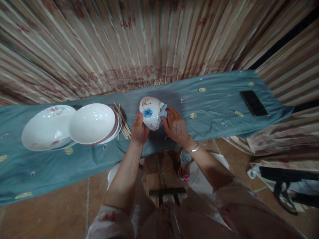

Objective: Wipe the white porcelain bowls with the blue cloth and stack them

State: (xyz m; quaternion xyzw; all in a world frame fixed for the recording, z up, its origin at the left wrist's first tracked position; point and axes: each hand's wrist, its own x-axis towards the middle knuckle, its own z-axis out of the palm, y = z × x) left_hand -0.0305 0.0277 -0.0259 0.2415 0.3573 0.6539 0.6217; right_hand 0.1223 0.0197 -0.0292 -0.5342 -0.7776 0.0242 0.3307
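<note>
A white bowl with a blue flower on its outside is tilted on its side above the cloth-covered table. My left hand grips the bowl by its left edge. A light blue cloth is bunched in the fingers of my right hand, which press it against the bowl's right side. Left of my hands lie several wooden chopsticks. Beside them stands a stack of white bowls, some with red rims. Farther left is a pile of larger white plates with floral edges.
A blue-green tablecloth with pineapple prints covers the narrow table. On its right end lies a black phone. Pleated patterned curtains hang right behind the table. Sandals lie on the tiled floor at the lower right.
</note>
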